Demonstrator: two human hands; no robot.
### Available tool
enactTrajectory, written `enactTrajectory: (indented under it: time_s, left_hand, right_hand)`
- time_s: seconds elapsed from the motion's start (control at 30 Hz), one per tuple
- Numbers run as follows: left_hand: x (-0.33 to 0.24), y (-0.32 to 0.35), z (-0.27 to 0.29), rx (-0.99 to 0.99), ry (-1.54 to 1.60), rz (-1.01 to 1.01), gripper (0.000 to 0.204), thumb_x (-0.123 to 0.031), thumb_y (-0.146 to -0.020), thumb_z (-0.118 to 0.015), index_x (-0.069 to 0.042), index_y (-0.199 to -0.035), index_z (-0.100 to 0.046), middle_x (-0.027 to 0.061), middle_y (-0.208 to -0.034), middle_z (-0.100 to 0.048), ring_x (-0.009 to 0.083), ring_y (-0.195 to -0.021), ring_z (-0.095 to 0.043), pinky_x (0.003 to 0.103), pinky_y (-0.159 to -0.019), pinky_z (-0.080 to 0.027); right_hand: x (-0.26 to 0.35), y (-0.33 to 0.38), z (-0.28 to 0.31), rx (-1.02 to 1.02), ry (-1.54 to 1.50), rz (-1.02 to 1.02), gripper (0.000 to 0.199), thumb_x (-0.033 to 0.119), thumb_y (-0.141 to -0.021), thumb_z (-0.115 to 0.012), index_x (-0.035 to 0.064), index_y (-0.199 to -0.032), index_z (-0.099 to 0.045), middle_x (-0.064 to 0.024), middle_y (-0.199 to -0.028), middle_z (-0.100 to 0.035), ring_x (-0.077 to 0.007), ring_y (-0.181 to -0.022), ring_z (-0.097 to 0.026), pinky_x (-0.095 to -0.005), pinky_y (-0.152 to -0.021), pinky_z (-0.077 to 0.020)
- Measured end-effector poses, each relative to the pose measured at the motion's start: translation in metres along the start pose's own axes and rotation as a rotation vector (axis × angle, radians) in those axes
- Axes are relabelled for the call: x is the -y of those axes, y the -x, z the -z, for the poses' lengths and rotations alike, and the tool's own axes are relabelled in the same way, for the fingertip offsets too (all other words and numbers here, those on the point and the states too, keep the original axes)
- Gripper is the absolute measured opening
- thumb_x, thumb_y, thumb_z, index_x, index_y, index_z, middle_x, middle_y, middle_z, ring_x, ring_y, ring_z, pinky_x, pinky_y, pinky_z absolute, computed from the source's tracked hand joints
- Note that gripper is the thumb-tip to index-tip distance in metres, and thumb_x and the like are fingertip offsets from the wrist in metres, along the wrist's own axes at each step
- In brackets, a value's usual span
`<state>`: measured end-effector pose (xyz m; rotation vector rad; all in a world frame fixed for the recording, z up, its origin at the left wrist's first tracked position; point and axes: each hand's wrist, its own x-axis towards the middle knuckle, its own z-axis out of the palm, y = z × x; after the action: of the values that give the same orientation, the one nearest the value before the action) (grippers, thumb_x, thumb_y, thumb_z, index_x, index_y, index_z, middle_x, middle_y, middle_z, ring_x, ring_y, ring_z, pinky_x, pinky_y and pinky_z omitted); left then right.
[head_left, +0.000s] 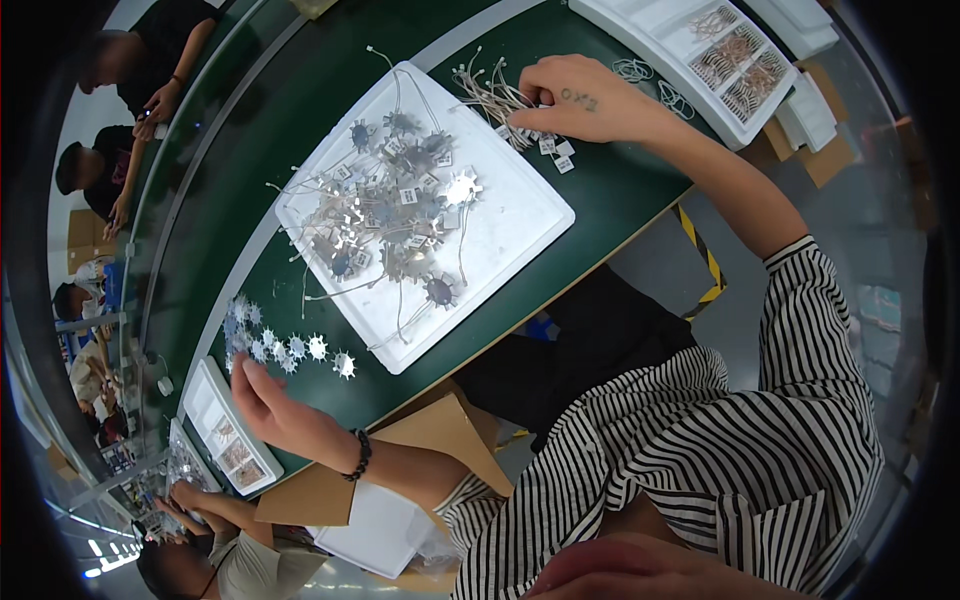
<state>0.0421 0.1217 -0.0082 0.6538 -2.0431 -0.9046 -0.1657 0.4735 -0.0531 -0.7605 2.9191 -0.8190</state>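
Lying bunched, tagged white cables (490, 95) meet the curled right hand (575, 98); I cannot tell whether they are gripped. The left hand (285, 415), fingers extended, hold unclear, is near silver gear-shaped discs (317, 347). The cables sit beside a white foam tray (510, 230) on a green table (630, 185).

Up and to the right of the right fingers (540, 78) I see a white foam box (650, 38) holding copper-coloured parts, with brown cardboard (832, 155) past it. Well below those fingers, black-and-yellow tape (706, 250) crosses the floor. Just below the left fingers (254, 388) lies a smaller white box (205, 398); lower right, an open carton (440, 430); lower still, a co-worker (260, 568).
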Motion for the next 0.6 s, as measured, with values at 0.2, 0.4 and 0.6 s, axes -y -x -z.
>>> enactTrajectory:
  time_s: [0.2, 0.4, 0.6]
  left_hand:
    - [0.064, 0.048, 0.022, -0.125, -0.137, 0.076, 0.030, -0.020, -0.097, -0.060, 0.002, -0.117, -0.065, 0.0085, -0.112, -0.066, 0.0168, -0.095, -0.059, 0.030, -0.082, -0.045]
    - [0.086, 0.071, 0.012, -0.105, -0.405, -0.118, 0.024, -0.019, -0.095, -0.062, -0.001, -0.109, -0.069, 0.0109, -0.111, -0.067, 0.0214, -0.095, -0.062, 0.033, -0.081, -0.048]
    - [0.094, 0.071, 0.020, -0.134, -0.437, -0.098, 0.020, -0.015, -0.093, -0.064, -0.001, -0.108, -0.069, 0.0127, -0.110, -0.066, 0.0246, -0.096, -0.061, 0.034, -0.078, -0.050]
  right_hand:
    - [-0.006, -0.004, -0.007, -0.107, -0.116, 0.159, 0.028, 0.028, -0.084, -0.064, 0.0011, -0.078, -0.063, -0.0141, -0.074, -0.063, -0.0288, -0.075, -0.062, -0.0394, -0.069, -0.0492]
    - [-0.005, -0.006, 0.002, -0.044, -0.234, -0.057, 0.021, 0.021, -0.093, -0.057, 0.0005, -0.092, -0.061, -0.0095, -0.081, -0.063, -0.0196, -0.075, -0.060, -0.0331, -0.066, -0.0472]
    - [0.008, -0.024, -0.010, -0.403, -0.858, 0.066, 0.026, 0.024, -0.097, -0.056, 0.0017, -0.085, -0.064, -0.0013, -0.071, -0.063, -0.0094, -0.058, -0.054, -0.0289, -0.054, -0.0431]
